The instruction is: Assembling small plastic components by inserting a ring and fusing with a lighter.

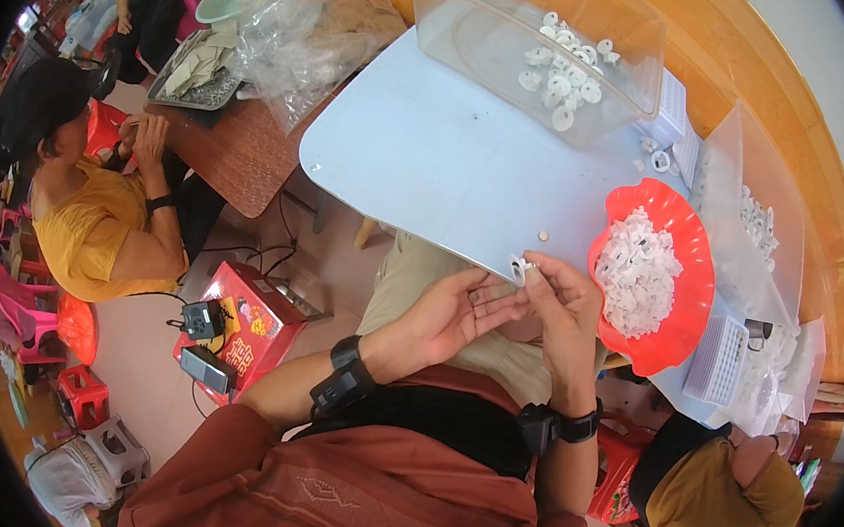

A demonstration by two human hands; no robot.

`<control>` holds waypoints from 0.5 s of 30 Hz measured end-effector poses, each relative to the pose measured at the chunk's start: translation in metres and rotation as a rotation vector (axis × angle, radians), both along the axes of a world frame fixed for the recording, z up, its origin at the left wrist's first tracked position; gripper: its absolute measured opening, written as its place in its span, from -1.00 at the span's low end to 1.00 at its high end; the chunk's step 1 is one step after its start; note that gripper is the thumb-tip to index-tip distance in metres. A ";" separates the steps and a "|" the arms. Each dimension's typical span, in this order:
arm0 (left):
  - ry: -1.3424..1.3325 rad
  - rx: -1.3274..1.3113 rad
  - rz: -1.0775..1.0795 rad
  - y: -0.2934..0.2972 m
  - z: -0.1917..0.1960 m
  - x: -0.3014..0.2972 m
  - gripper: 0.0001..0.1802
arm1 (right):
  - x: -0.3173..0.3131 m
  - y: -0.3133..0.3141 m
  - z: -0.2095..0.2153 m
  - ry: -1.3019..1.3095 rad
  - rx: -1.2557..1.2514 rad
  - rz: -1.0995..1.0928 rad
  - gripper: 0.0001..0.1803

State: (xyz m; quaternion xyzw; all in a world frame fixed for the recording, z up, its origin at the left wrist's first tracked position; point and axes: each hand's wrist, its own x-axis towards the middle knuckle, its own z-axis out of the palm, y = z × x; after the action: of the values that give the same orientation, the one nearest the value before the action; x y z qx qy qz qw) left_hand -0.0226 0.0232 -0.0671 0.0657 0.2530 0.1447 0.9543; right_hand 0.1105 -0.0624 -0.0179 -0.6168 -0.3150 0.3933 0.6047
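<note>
Just off the near edge of the blue table, my right hand (567, 301) pinches a small white plastic part (518, 268) with a dark spot on it between thumb and fingers. My left hand (447, 316) is turned palm up close beside it, fingers stretched toward the right hand and slightly curled, with nothing visible in the palm. To the right of my hands sits a red wavy-rimmed bowl (691, 305) heaped with small white pieces (637, 272). A tiny round piece (543, 236) lies on the tabletop near my right fingers.
A clear plastic bin (461, 41) with several round white parts (564, 70) stands at the table's (432, 154) far side. White slotted trays (718, 360) and clear bags (771, 234) line the right. A person in yellow (109, 226) sits left by a brown table (241, 147); a red box (271, 326) is on the floor.
</note>
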 end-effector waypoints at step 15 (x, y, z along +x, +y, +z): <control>0.060 0.047 0.021 -0.011 0.007 -0.015 -0.69 | -0.014 -0.019 0.002 0.050 -0.004 0.002 -0.73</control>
State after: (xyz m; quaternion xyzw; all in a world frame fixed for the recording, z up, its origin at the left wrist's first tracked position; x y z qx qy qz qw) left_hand -0.0380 0.0122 -0.0600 0.0900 0.2786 0.1586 0.9429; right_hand 0.0964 -0.0817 -0.0162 -0.6077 -0.2997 0.4096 0.6109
